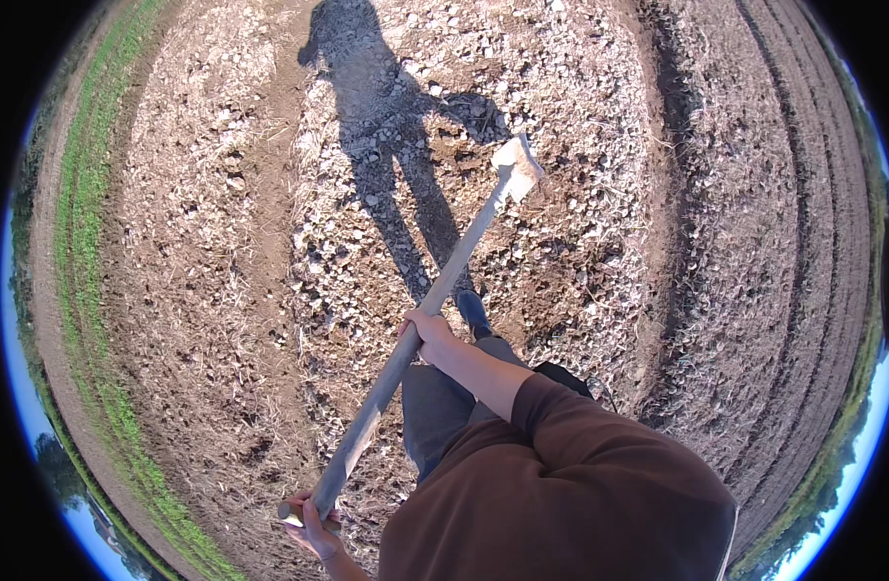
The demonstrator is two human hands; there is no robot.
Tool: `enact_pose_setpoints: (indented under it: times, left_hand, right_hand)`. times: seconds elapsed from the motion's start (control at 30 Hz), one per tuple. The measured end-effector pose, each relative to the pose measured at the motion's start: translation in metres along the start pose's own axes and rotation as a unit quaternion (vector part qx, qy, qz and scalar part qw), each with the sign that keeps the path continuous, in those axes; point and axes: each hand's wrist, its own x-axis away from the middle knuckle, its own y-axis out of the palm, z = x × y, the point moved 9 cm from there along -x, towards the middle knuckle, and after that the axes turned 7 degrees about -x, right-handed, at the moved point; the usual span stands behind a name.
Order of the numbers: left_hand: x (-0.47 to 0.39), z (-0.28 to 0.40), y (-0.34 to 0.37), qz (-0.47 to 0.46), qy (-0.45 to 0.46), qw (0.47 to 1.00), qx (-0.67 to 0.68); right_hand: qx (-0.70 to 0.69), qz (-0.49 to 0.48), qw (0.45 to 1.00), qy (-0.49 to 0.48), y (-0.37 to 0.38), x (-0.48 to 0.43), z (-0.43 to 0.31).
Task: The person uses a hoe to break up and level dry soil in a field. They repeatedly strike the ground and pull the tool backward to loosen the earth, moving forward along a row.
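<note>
A long-handled tool with a wooden shaft runs diagonally from the lower left to the upper middle. Its broad, pale metal blade, a shovel or spade head, is at the far end over dry, cloddy soil; whether it touches the ground I cannot tell. My right hand is closed around the middle of the shaft. At the near end, my left hand grips the short crosspiece handle, its fingers partly hidden by the wood.
Dry leaves and stubble cover the soil around a dark boot. A furrow runs along the right, a bare strip along the left. Farther left grows a green crop row. The person's shadow falls ahead.
</note>
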Motion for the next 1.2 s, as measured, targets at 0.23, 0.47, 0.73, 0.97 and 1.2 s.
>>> enact_pose_setpoints:
  times: [0.23, 0.47, 0.73, 0.97, 1.2]
  left_hand:
    - [-0.034, 0.062, 0.25, -0.244, -0.009, 0.947, 0.209]
    - [-0.05, 0.071, 0.306, -0.405, -0.062, 0.888, 0.211]
    - [-0.063, 0.048, 0.25, -0.39, -0.105, 0.891, 0.21]
    - [-0.062, 0.041, 0.145, -0.296, -0.136, 0.928, 0.181]
    - [-0.059, -0.053, -0.024, 0.075, -0.201, 0.975, 0.049]
  right_hand:
    - [0.053, -0.089, 0.995, -0.004, 0.063, -0.003, -0.067]
    - [0.112, -0.08, 0.984, -0.113, 0.037, 0.037, -0.181]
    - [0.175, -0.015, 0.984, -0.035, 0.056, 0.011, -0.1]
    - [-0.066, -0.02, 0.998, 0.001, 0.071, -0.062, -0.053]
    - [0.167, 0.084, 0.981, 0.059, 0.02, -0.077, 0.096]
